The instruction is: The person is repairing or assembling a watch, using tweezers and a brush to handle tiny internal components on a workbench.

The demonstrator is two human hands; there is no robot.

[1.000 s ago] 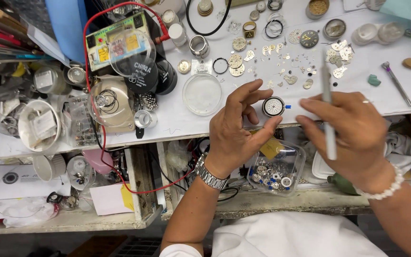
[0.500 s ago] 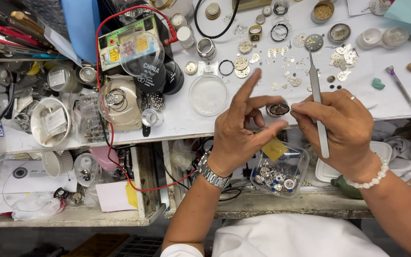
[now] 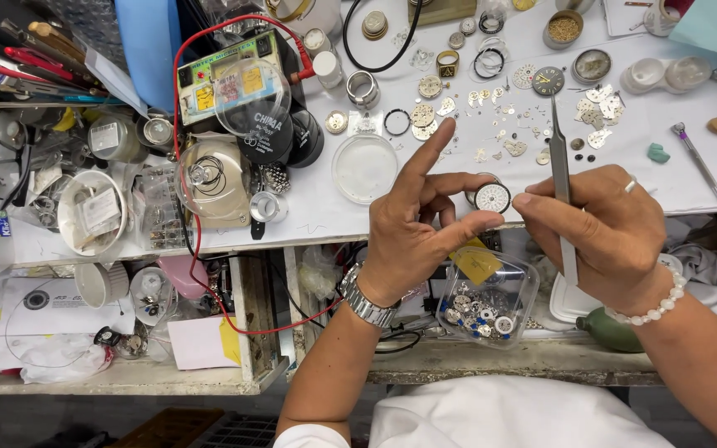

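I see my left hand [image 3: 421, 228] raised over the front edge of the white workbench [image 3: 317, 211], pinching a small round watch dial [image 3: 492, 197] between the thumb and the curled middle fingers, with the index finger stuck out straight toward the back of the bench. The dial is a flat white disc with a ring of fine dark marks round its rim and a tiny hole at its centre; it faces up at me, held edge-on by the fingertips, just above the bench lip. My right hand [image 3: 616, 236] sits close beside it, fingertips almost touching the dial's right edge, and it is closed round a pair of slim steel tweezers [image 3: 561, 170] whose points aim away from me toward the scattered watch parts [image 3: 508, 124]. Whether the tweezer tips are pressed together I cannot tell. The left wrist carries a metal-link wristwatch [image 3: 367, 303], the right a white bead bracelet [image 3: 653, 307]. Below the hands, in the open drawer, lies a clear plastic box [image 3: 491, 303] of small round movements with a yellow tag on it. A round clear dish [image 3: 364, 168] rests on the bench just left of my left hand.
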